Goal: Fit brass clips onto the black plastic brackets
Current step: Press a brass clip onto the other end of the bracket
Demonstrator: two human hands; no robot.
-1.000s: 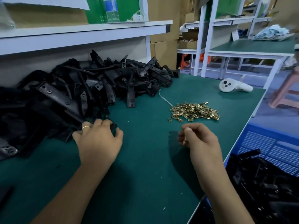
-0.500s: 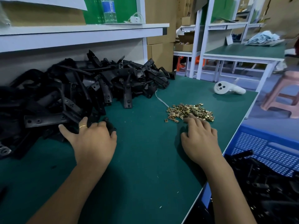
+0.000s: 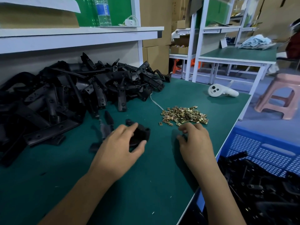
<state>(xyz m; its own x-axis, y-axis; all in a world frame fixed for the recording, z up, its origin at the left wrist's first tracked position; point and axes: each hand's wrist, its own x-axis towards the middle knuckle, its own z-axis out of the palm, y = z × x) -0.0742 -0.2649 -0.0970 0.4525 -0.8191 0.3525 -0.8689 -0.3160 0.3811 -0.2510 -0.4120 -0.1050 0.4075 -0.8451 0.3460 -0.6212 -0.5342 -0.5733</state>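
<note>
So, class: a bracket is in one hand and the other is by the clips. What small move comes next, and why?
Probably pinch one clip from the pile of brass clips: the right hand sits at its near edge, while the left hand already grips a black bracket.

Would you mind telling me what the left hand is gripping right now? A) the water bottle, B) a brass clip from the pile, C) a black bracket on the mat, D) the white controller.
C: the left hand curls its fingers and thumb round a black bracket lying on the green mat, apart from the clip pile.
</note>
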